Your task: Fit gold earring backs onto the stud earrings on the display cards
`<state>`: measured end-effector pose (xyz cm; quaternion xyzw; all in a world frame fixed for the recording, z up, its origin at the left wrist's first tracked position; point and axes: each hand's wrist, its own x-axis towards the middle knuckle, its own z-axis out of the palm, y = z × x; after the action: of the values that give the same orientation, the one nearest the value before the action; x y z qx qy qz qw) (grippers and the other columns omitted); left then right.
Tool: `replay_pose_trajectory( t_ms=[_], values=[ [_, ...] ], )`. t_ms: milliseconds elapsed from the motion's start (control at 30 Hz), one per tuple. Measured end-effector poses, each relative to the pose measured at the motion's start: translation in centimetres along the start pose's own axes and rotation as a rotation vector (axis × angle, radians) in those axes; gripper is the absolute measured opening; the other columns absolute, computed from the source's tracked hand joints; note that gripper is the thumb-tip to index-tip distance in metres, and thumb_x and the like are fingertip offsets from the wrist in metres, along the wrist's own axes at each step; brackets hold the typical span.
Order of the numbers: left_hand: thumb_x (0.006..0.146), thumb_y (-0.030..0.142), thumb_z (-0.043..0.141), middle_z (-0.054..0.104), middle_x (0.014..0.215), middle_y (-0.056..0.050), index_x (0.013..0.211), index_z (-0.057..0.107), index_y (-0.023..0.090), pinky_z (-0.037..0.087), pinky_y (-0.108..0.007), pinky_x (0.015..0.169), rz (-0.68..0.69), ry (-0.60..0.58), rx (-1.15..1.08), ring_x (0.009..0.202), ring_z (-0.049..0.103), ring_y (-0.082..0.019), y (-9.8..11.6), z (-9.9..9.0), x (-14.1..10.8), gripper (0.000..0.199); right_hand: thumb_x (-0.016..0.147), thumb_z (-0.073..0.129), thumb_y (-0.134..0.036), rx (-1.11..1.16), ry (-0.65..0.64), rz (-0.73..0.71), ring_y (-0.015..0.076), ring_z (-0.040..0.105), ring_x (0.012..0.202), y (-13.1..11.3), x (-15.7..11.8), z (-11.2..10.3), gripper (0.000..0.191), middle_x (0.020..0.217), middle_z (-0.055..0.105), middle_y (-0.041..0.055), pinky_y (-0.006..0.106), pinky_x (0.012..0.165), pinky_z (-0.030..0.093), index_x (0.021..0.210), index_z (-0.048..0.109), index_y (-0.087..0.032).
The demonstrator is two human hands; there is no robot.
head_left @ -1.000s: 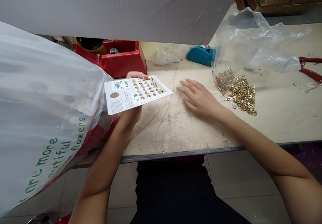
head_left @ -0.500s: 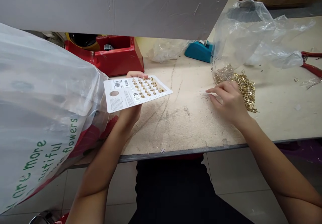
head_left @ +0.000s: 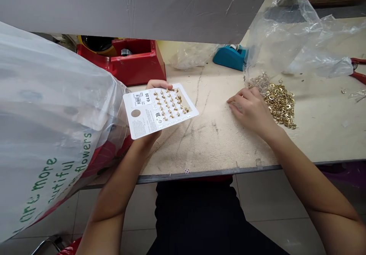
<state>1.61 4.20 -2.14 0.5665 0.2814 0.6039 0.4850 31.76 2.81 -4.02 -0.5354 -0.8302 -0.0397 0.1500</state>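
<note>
My left hand (head_left: 158,84) grips a white earring card (head_left: 143,121) from behind, its fingers showing at the far edge. Rows of small gold earring fittings (head_left: 171,104) stick out of the card's near face, beside a price label. My right hand (head_left: 251,110) is low over the table, thumb and forefinger brought close together. Whatever lies between those fingertips, if anything, is too small to make out. Just right of that hand lies a pile of gold hoop earrings (head_left: 281,104), with a heap of tiny clear and gold pieces (head_left: 259,81) behind it.
At my left bulges a large printed plastic bag (head_left: 57,113). A red tape dispenser (head_left: 140,66) and a teal one (head_left: 230,57) stand at the back under a grey panel (head_left: 137,10). Crumpled clear plastic (head_left: 303,45) and red-handled pliers (head_left: 358,75) lie to the right.
The card has tilted to show more of its face towards me. My right hand has shifted slightly left, its fingertips drawn closer together. The view has moved a little.
</note>
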Motion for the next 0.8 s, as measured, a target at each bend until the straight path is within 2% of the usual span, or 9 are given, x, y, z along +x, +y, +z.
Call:
replay_pose_trajectory(
  t_ms=[167,267,433,500,567,633,733,800],
  values=[
    [0.089,0.055,0.060,0.054,0.087,-0.003,0.108,0.063,0.018,0.038,-0.024,0.059,0.045,-0.024,0.033,0.067,0.046,-0.010,0.2,0.0,-0.1,0.041,0.095,0.051,-0.020,-0.027,0.024,-0.014,0.0277,0.054,0.087,-0.4,-0.2,0.0,0.018,0.089,0.064,0.0107,0.042,0.074,0.052,0.090,0.067,-0.016],
    [0.088,0.052,0.063,0.055,0.091,-0.004,0.105,0.065,0.019,0.039,-0.025,0.061,0.082,0.041,0.061,0.070,0.046,-0.010,0.3,-0.2,0.2,0.037,0.096,0.050,-0.020,-0.044,0.009,-0.010,0.0276,0.053,0.087,-0.6,-0.3,-0.3,0.019,0.088,0.064,0.0109,0.043,0.075,0.052,0.088,0.067,-0.017],
    [0.083,0.051,0.071,0.056,0.091,-0.003,0.098,0.064,0.020,0.043,-0.025,0.064,0.068,0.171,0.020,0.072,0.050,-0.010,0.5,-0.7,0.8,0.035,0.096,0.051,-0.021,-0.066,-0.020,-0.004,0.0281,0.053,0.087,-1.0,-0.7,-0.6,0.019,0.088,0.063,0.0125,0.043,0.077,0.051,0.087,0.067,-0.015],
    [0.084,0.046,0.072,0.055,0.091,-0.002,0.098,0.064,0.020,0.043,-0.023,0.065,0.077,0.184,0.006,0.073,0.050,-0.009,0.6,-0.7,0.9,0.031,0.096,0.052,-0.021,-0.061,-0.009,-0.008,0.0278,0.053,0.087,-1.2,-0.9,-0.6,0.019,0.087,0.063,0.0128,0.042,0.076,0.051,0.089,0.068,-0.014],
    [0.085,0.044,0.071,0.055,0.092,-0.001,0.099,0.063,0.021,0.042,-0.022,0.065,0.064,0.182,0.015,0.073,0.048,-0.008,0.7,-0.7,0.9,0.028,0.096,0.053,-0.022,-0.022,-0.002,0.001,0.0282,0.054,0.089,-1.3,-1.1,-0.8,0.018,0.092,0.064,0.0126,0.042,0.078,0.052,0.098,0.069,-0.014],
    [0.084,0.047,0.072,0.055,0.091,-0.001,0.098,0.063,0.022,0.042,-0.023,0.065,0.048,0.181,0.026,0.073,0.047,-0.009,0.8,-0.6,0.9,0.030,0.096,0.054,-0.025,0.020,-0.001,0.053,0.0297,0.056,0.095,-0.9,-1.5,-1.2,0.021,0.098,0.066,0.0121,0.045,0.083,0.052,0.110,0.067,-0.017],
    [0.080,0.050,0.075,0.055,0.090,-0.002,0.095,0.064,0.022,0.042,-0.026,0.065,0.038,0.194,0.025,0.074,0.049,-0.012,1.0,-0.3,0.9,0.033,0.096,0.054,-0.027,-0.004,0.071,0.254,0.0328,0.058,0.108,1.0,-2.5,-2.1,0.024,0.109,0.068,0.0125,0.053,0.097,0.049,0.116,0.066,-0.021],
    [0.080,0.047,0.075,0.054,0.088,-0.002,0.094,0.064,0.023,0.040,-0.027,0.062,0.022,0.200,0.031,0.070,0.048,-0.012,1.2,-0.1,0.8,0.030,0.093,0.055,-0.023,-0.047,0.141,0.378,0.0371,0.056,0.116,2.6,-3.5,-2.5,0.030,0.118,0.066,0.0172,0.057,0.103,0.044,0.121,0.064,-0.017]
  ],
)
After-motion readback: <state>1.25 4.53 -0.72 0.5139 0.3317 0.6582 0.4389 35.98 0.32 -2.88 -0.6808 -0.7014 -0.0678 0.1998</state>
